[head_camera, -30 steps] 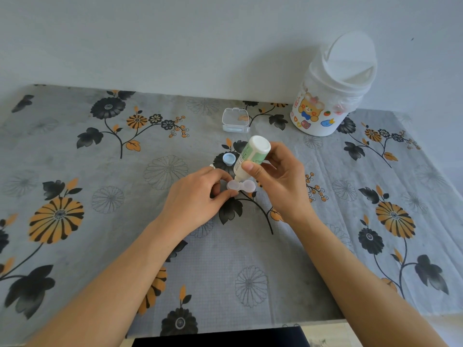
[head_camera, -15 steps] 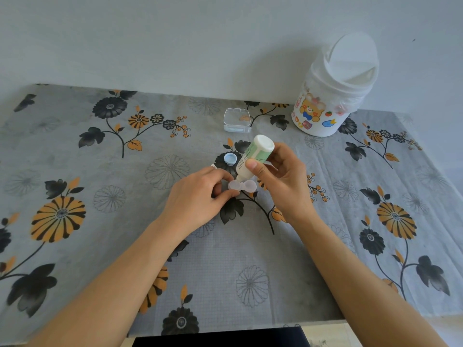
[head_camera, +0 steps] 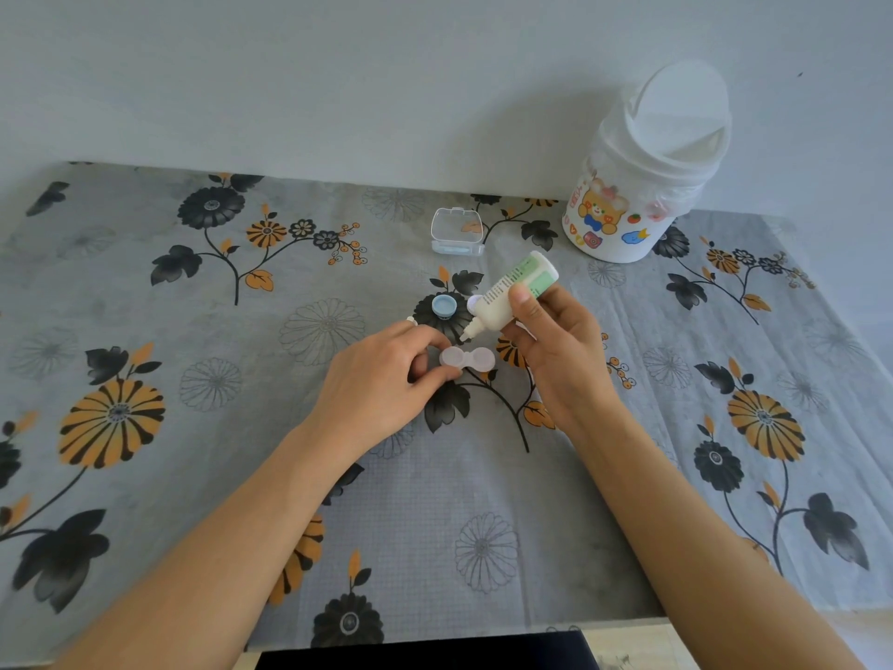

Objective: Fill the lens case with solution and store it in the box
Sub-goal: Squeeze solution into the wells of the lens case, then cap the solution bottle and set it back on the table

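A pale pink two-well lens case (head_camera: 468, 358) lies on the flowered tablecloth at mid-table, both wells uncapped. My left hand (head_camera: 381, 386) pinches its left end between thumb and forefinger. My right hand (head_camera: 555, 350) grips a white solution bottle (head_camera: 512, 297) with a green label, tilted nozzle-down and leftward; the tip hangs just above the case. A blue cap (head_camera: 444, 305) rests behind the case, and a pale lilac cap (head_camera: 473, 302) shows behind the bottle. The small clear storage box (head_camera: 456, 231) stands open farther back.
A white swing-lid bin (head_camera: 647, 166) with a bear sticker stands at the back right against the wall. The tablecloth (head_camera: 193, 331) covers the table up to the near edge, where a dark object (head_camera: 420, 652) shows.
My right hand has lifted and swung the bottle to the right, so its nozzle has come up off the case's wells. My left hand still holds the case in place.
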